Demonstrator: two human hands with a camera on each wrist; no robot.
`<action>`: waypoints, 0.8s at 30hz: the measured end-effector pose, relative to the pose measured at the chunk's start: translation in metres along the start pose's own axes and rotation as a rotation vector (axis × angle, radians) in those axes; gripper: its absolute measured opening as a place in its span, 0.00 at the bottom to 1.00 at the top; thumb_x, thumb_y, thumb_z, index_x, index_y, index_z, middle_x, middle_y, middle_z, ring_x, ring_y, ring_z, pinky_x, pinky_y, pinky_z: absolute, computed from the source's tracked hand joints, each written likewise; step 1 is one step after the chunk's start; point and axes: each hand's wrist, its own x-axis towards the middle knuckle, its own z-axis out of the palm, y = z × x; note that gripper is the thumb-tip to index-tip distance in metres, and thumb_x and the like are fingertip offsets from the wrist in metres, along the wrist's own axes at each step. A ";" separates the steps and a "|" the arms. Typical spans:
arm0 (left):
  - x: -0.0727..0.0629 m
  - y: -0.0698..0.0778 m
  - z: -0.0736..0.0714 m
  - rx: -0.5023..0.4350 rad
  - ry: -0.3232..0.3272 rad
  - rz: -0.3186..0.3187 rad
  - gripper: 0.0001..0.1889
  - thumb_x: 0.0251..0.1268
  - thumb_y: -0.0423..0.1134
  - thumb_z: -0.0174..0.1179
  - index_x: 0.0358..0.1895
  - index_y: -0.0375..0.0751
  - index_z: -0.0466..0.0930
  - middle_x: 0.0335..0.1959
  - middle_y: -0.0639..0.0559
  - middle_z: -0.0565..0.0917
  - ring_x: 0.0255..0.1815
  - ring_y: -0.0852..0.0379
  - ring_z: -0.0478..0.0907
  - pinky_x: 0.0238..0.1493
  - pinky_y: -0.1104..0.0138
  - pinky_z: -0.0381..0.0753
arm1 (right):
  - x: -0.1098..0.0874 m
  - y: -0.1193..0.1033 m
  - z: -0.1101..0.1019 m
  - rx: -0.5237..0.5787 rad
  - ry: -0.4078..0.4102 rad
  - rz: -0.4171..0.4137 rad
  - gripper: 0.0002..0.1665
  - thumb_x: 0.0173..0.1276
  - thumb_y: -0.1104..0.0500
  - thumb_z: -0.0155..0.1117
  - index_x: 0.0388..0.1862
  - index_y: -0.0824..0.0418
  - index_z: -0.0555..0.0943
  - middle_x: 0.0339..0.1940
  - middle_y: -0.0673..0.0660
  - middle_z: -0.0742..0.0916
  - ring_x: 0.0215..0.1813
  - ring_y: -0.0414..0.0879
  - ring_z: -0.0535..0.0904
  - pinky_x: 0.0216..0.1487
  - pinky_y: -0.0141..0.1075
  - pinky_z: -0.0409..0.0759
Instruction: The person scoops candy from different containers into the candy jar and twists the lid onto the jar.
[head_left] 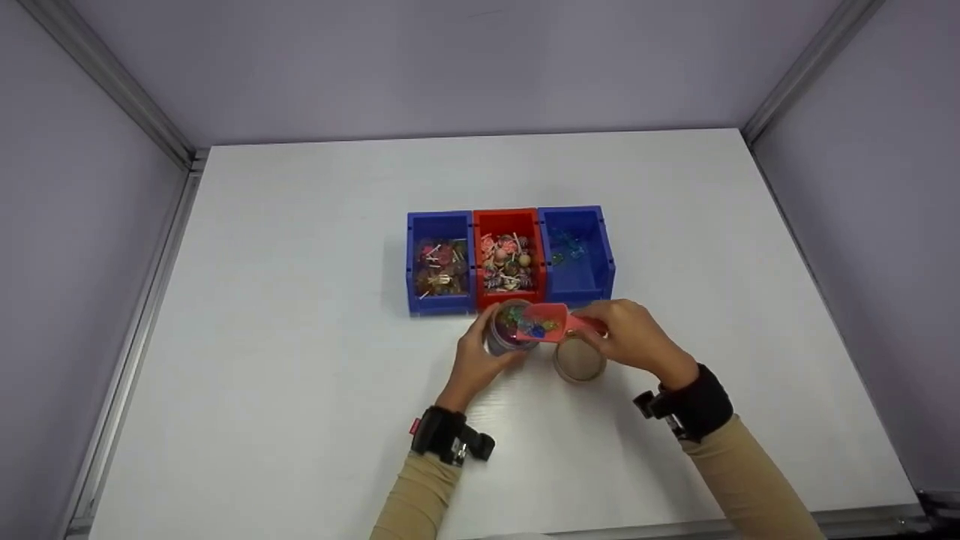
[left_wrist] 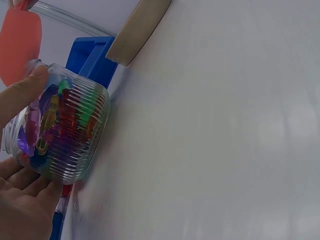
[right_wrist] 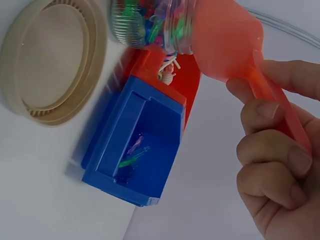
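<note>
My left hand point(head_left: 476, 364) holds a ribbed clear glass jar point(left_wrist: 75, 127) by its sides, thumb near the rim. Colourful translucent pieces fill much of the jar. In my right hand point(head_left: 637, 336) is the handle of a red plastic scoop point(right_wrist: 227, 37), fingers curled round it. The scoop's front edge is over the jar's mouth, and several blue, green and yellow pieces point(head_left: 538, 328) lie in it. Beside the jar, a round beige lid point(head_left: 580, 358) rests on the table with its hollow side up.
Behind the jar, three joined bins stand in a row. The left blue bin point(head_left: 442, 304) and middle red bin point(head_left: 508, 219) hold small lollipop-like pieces. A few translucent pieces lie in the right blue bin point(head_left: 581, 281). Walls border the white table point(head_left: 300, 262) at the back and sides.
</note>
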 end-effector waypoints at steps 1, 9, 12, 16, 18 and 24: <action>0.000 0.000 0.000 -0.003 0.000 -0.005 0.44 0.47 0.35 0.74 0.70 0.32 0.62 0.69 0.33 0.69 0.73 0.39 0.65 0.73 0.54 0.67 | 0.001 -0.002 -0.001 -0.018 0.001 0.001 0.13 0.61 0.61 0.68 0.43 0.66 0.86 0.32 0.60 0.90 0.29 0.46 0.81 0.31 0.39 0.81; 0.001 -0.002 0.002 -0.035 0.004 -0.034 0.44 0.47 0.35 0.74 0.70 0.34 0.62 0.70 0.35 0.69 0.73 0.40 0.65 0.74 0.53 0.67 | 0.004 -0.022 -0.012 -0.151 0.003 -0.026 0.12 0.58 0.61 0.69 0.40 0.65 0.87 0.30 0.60 0.90 0.28 0.47 0.81 0.27 0.40 0.79; 0.001 0.000 0.003 -0.040 -0.003 -0.054 0.45 0.47 0.35 0.74 0.71 0.34 0.62 0.71 0.35 0.68 0.74 0.41 0.64 0.74 0.54 0.66 | 0.003 -0.024 -0.017 -0.172 0.011 -0.031 0.11 0.58 0.60 0.69 0.38 0.65 0.87 0.28 0.59 0.89 0.25 0.45 0.78 0.25 0.38 0.77; 0.002 0.001 0.001 -0.032 -0.009 -0.057 0.45 0.48 0.35 0.74 0.71 0.34 0.61 0.71 0.36 0.68 0.74 0.42 0.64 0.74 0.55 0.66 | 0.002 -0.025 -0.023 -0.168 0.018 -0.023 0.10 0.58 0.60 0.69 0.36 0.64 0.87 0.25 0.58 0.88 0.23 0.43 0.74 0.23 0.35 0.74; 0.003 0.001 0.001 -0.028 -0.008 -0.045 0.44 0.48 0.35 0.74 0.71 0.34 0.61 0.70 0.36 0.69 0.74 0.42 0.65 0.74 0.55 0.66 | 0.000 -0.024 -0.023 -0.159 0.024 -0.011 0.09 0.58 0.61 0.69 0.36 0.65 0.86 0.25 0.58 0.88 0.23 0.42 0.73 0.24 0.35 0.73; 0.001 0.000 0.002 -0.033 -0.001 -0.034 0.44 0.48 0.35 0.74 0.71 0.34 0.62 0.70 0.35 0.69 0.73 0.41 0.65 0.74 0.55 0.66 | -0.004 -0.025 -0.018 -0.137 0.049 0.015 0.13 0.60 0.60 0.68 0.41 0.67 0.86 0.32 0.60 0.90 0.27 0.46 0.79 0.28 0.38 0.79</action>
